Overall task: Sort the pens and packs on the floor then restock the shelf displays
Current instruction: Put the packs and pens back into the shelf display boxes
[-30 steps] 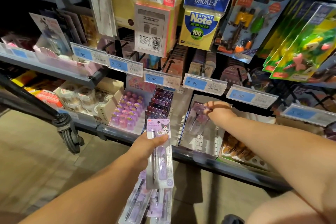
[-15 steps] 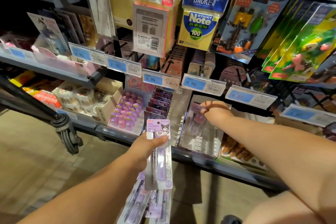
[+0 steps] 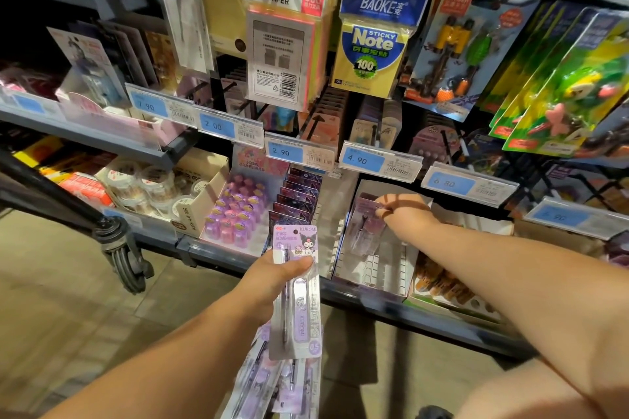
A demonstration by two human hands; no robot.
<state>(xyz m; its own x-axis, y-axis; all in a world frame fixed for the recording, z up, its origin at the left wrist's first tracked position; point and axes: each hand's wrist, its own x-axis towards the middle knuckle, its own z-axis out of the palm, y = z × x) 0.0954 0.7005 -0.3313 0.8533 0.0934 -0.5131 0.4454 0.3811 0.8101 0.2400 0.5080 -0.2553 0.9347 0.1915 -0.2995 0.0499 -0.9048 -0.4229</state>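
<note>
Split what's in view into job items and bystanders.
Job: left hand, gripping top pack; spare packs beneath; right hand, pinching tray pack; white tray.
Bystanders: memo paper; sticky notes; tape rolls.

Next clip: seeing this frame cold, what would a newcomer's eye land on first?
At centre, the left hand holds up a purple pen pack, with more packs fanned out below it. To its right, the right hand pinches a second pack standing in a white shelf tray. Above them hangs a bright blue and yellow sticky note pack.
</note>
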